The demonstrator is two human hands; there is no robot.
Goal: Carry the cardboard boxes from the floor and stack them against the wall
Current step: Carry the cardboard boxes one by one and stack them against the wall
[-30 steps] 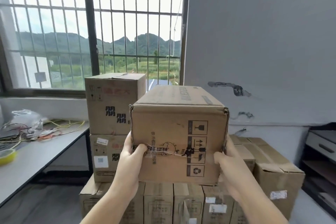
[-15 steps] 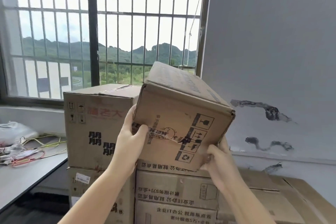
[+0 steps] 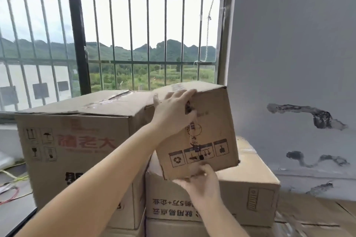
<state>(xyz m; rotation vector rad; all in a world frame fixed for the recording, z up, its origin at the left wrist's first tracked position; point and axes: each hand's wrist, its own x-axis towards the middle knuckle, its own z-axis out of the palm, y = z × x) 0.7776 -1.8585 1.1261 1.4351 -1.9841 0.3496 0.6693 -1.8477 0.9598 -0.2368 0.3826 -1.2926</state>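
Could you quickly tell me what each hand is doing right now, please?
Left hand: grips the top near edge of the tilted cardboard box.
Right hand: holds the same box at its bottom edge.

Matt brown cardboard box [image 3: 208, 132]; metal window bars [image 3: 133, 29]; scuffed painted wall [image 3: 289, 44].

Held box [image 3: 208, 127]: frame centre, atop lower box [image 3: 240, 194]; large box [image 3: 77, 150] left; barred window [image 3: 115, 34] behind; wall [image 3: 298, 44] right.

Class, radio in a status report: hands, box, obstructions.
Left hand gripping small box top edge; right hand under bottom edge. Box tilted, resting on lower carton. Tall carton close alongside.
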